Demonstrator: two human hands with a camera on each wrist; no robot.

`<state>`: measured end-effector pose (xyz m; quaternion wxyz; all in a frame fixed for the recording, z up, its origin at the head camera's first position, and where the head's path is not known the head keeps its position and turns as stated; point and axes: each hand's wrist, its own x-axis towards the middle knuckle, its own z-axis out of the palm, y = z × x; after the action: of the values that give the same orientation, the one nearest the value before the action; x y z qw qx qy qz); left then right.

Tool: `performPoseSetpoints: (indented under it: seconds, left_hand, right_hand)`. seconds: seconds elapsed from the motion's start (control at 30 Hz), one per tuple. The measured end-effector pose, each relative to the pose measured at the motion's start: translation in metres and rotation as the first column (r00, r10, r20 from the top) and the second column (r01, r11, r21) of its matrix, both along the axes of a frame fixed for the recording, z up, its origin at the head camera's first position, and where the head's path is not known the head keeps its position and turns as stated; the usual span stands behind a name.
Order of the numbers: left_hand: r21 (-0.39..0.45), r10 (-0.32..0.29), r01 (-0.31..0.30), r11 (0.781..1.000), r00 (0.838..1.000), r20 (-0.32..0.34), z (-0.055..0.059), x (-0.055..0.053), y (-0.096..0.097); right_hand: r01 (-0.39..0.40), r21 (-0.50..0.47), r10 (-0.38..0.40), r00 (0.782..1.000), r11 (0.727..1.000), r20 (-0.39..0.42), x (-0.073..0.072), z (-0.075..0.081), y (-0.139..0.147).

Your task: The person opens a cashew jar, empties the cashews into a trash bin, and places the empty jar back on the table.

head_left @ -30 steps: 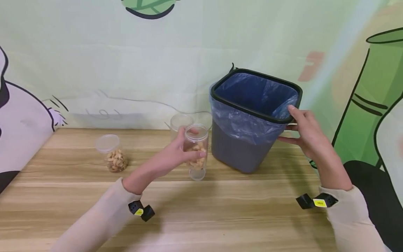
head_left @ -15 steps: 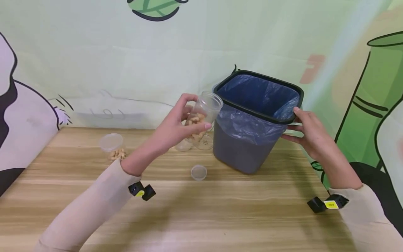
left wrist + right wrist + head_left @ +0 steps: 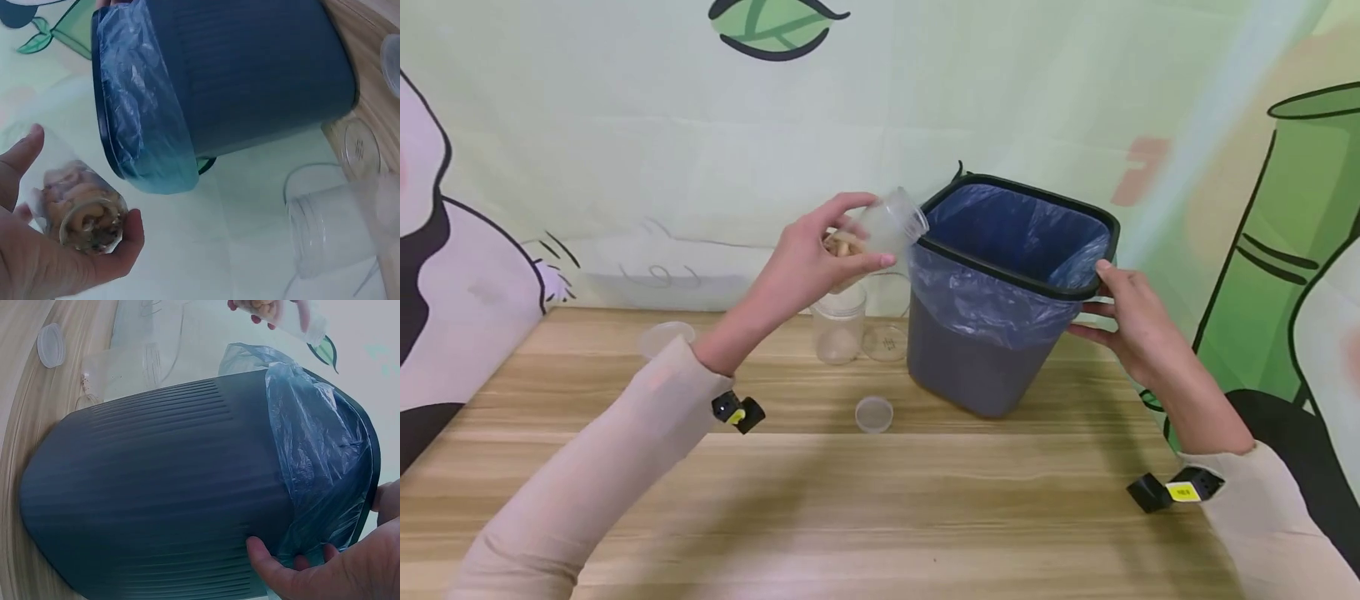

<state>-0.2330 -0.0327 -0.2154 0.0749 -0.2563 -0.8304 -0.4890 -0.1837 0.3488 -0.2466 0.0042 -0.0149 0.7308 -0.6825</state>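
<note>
My left hand point(image 3: 811, 254) grips a clear plastic jar point(image 3: 887, 223), tilted with its open mouth toward the left rim of the trash can. Cashew-like nuts point(image 3: 81, 200) lie in the bottom of that jar, seen plainly in the left wrist view. The grey trash can point(image 3: 973, 367) has a black rim and a blue plastic liner point(image 3: 992, 308) folded over its edge. On the can's right side, my right hand point(image 3: 1138, 325) holds the rim, thumb over the top and fingers against the outside.
Below the held jar stands a clear jar point(image 3: 838, 333), with a clear round container point(image 3: 886, 342) beside it. A small lid point(image 3: 874, 414) lies on the wooden table point(image 3: 880, 517). Another clear lid point(image 3: 666, 337) shows behind the left sleeve. A printed curtain hangs behind.
My left hand has lifted the jar of nuts off the table, up and away, and tipped it toward the trash can. The right hand keeps its hold on the rim.
</note>
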Motion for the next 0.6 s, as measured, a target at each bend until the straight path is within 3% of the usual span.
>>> performPoseSetpoints:
  seconds: [0.07,0.13,0.2,0.27,0.37,0.4,0.5,0.6]
  left_hand:
    - [0.068,-0.035,0.029,0.997,0.996,0.084,0.003,-0.004,-0.002]
    - [0.18,-0.102,0.067,0.981,0.976,0.192,0.003,-0.008,-0.004]
    - [0.309,-0.177,0.083,0.947,0.94,0.291,0.001,-0.011,-0.007]
    - [0.438,-0.246,0.074,0.896,0.904,0.35,-0.004,-0.014,-0.008]
    - [0.625,-0.349,0.058,0.779,0.867,0.355,-0.014,-0.018,-0.008]
    - [0.685,-0.384,0.058,0.727,0.86,0.335,-0.017,-0.019,-0.007]
    - [0.827,-0.478,0.074,0.557,0.843,0.247,-0.027,-0.023,-0.004]
    - [0.93,-0.555,0.072,0.359,0.818,0.151,-0.034,-0.025,-0.001]
  right_hand:
    - [0.009,0.011,-0.009,1.0,1.0,-0.011,0.001,0.001,0.0]
    - [0.016,0.012,-0.016,1.0,1.0,-0.017,0.001,0.001,-0.002]
    - [0.022,0.011,-0.022,1.0,1.0,-0.016,0.001,0.001,-0.003]
    - [0.026,0.016,-0.026,1.0,1.0,-0.01,0.001,0.001,-0.005]
    - [0.033,0.036,-0.032,0.999,0.999,-0.007,0.001,0.0,-0.006]
    - [0.035,0.041,-0.035,0.999,0.999,-0.009,0.001,0.0,-0.006]
    - [0.037,0.043,-0.036,0.999,0.998,-0.024,0.0,0.001,-0.007]
    - [0.031,0.036,-0.03,0.999,0.999,-0.025,-0.001,0.0,-0.008]
